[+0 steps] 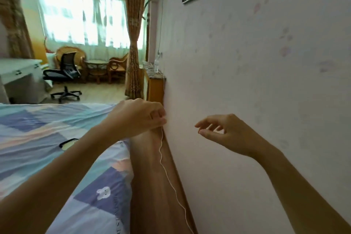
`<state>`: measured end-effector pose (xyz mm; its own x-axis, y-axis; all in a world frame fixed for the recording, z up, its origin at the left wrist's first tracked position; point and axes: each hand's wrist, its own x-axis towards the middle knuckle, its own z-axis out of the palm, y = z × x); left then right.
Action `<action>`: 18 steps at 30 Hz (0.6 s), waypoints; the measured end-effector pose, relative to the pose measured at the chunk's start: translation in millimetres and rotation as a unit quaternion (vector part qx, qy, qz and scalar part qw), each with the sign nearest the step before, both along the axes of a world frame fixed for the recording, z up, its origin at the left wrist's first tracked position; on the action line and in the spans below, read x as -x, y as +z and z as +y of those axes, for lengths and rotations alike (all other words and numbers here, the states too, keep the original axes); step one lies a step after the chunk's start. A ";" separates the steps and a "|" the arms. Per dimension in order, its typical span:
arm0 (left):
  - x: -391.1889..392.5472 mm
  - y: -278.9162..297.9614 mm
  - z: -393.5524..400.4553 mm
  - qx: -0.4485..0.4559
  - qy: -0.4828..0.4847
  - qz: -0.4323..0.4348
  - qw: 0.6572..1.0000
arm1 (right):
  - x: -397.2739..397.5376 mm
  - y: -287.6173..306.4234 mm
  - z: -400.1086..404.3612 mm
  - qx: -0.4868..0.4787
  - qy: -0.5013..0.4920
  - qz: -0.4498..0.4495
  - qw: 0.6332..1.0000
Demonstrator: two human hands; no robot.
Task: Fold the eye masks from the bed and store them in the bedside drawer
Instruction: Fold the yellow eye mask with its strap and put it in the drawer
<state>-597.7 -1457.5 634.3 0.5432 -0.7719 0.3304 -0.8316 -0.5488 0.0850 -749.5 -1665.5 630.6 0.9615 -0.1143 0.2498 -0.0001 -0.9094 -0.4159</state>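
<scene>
White cord (167, 173) hangs from the pinched fingers of the left hand (138, 118), along the wooden headboard (148, 176) by the wall. The right hand (226, 131) hovers near it, fingers apart and empty. An eye mask (68, 143) lies on the patchwork bedspread (38, 129), partly hidden by the left forearm.

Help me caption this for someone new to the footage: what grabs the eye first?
Two bare arms reach forward: the left hand pinches a thin white cord trailing along the wooden headboard, while the right hand hovers open by the pale wall. Left lies the patchwork blue bedspread; beyond, a bright window and black office chair.
</scene>
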 end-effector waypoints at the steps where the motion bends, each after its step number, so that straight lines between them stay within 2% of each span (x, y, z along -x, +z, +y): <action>1: -17.1 -1.0 -10.8 0.000 0.011 0.002 1.000 | -19.9 -0.2 -10.3 0.004 0.010 0.002 1.000; 10: -142.2 -5.5 -123.4 0.010 0.032 0.015 0.999 | -159.9 15.5 -120.2 0.098 0.062 0.075 0.990; 15: -224.5 -20.1 -136.3 0.002 0.084 0.022 0.996 | -292.2 4.9 -146.2 0.080 0.147 0.062 0.984; 18: -286.2 -34.2 -122.9 0.005 0.161 0.031 0.987 | -388.6 -17.3 -142.1 0.084 0.230 0.066 0.967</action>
<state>-311.5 -1580.4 600.1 0.7789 -0.5532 0.2954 -0.6078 -0.7820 0.1382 -360.9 -1807.6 613.2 0.9259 0.3647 0.0987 0.3774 -0.8809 -0.2855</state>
